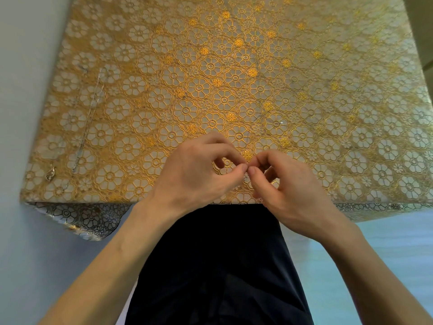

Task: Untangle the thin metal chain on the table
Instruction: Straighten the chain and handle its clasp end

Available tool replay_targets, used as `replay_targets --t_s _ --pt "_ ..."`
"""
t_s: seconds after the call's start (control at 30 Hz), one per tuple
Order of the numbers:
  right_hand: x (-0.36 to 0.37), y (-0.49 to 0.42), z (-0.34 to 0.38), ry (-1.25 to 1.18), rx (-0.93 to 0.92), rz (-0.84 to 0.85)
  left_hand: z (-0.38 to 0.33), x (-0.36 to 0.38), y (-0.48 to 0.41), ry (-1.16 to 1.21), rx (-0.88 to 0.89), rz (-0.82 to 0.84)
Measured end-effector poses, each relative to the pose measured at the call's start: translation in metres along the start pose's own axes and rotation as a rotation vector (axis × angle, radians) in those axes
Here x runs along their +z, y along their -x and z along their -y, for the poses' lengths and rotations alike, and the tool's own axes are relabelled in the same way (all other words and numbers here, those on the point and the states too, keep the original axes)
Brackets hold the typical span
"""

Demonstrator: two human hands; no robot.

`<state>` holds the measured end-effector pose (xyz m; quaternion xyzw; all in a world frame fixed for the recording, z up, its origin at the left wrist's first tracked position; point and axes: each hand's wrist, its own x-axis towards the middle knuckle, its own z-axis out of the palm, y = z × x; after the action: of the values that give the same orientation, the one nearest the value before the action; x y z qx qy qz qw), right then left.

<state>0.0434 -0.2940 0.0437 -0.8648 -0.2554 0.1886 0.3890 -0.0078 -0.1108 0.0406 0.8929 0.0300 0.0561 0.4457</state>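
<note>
I see both hands meeting just above the near edge of the bench (234, 55), which is covered in a gold floral cloth. The left hand (194, 172) and right hand (288, 184) each pinch the thin metal chain (247, 140) between thumb and forefinger, fingertips almost touching, other fingers curled. From that pinch the chain's faint line runs away from me over the cloth, long axis roughly near-to-far, then bends right toward a small bright glint; I cannot make out its tangle. Well apart, along the left side of the bench, a second chain (93, 99) lies stretched near-to-far, leaning slightly right, with a small pendant (50, 173) near the front left corner. A dark garment (222, 254) fills the space below my arms.
</note>
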Motion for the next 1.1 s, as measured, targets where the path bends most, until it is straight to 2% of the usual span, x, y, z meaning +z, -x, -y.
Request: replay_targets --t_s 0.23,0.5,0.6,0.73,0.9,1.0,1.1 --pt "0.004 0.0 -0.006 0.021 -0.026 0.008 0.0 0.001 -0.002 -0.141 0.072 0.031" --pt "0.013 -0.001 -0.005 -0.057 0.079 -0.092 0.003 0.021 0.0 -0.378 0.165 -0.104" --pt "0.012 -0.001 -0.002 -0.2 0.107 -0.07 0.005 0.019 0.0 -0.245 0.092 -0.102" --pt "0.011 -0.001 -0.004 -0.109 -0.003 -0.078 0.004 0.012 -0.001 -0.008 0.009 -0.04" --pt "0.01 -0.004 0.0 0.09 -0.082 -0.061 0.001 0.003 -0.003 0.059 0.007 0.004" --pt "-0.001 -0.01 0.008 0.065 -0.051 0.027 -0.001 -0.005 -0.005 0.057 0.005 0.023" --pt "-0.012 -0.017 0.015 -0.067 0.013 0.131 -0.002 -0.01 -0.007 0.047 0.029 0.019"
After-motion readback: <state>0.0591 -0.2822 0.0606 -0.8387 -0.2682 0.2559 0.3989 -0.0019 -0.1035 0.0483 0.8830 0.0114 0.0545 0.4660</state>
